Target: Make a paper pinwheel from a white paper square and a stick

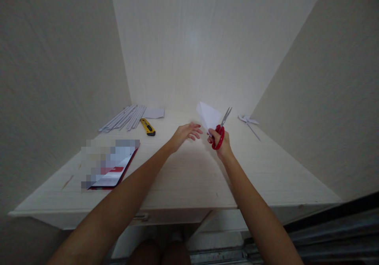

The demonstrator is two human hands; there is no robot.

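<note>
The right hand (220,139) grips red-handled scissors (221,130) and a white folded paper (209,116) that stands just above its knuckles. The left hand (185,133) hovers open beside it over the bench (189,174), fingers spread toward the paper.

Desk (189,178) runs out from you into a walled corner. Your left hand (185,133) sits at mid-desk; right hand (220,140) just beside it at 3 o'clock, apart. Scissors (221,129) are in the right hand, blades toward 1 o'clock. Paper (209,116) stands between the hands, on the far side. Knife (147,127) lies at 10 o'clock from the left hand, sticks (124,118) beyond it, a sheet (154,113) just right of them. Tablet (111,168) lies at 8 o'clock, near the edge. Pinwheel (249,121) at 2 o'clock, well apart.
</note>
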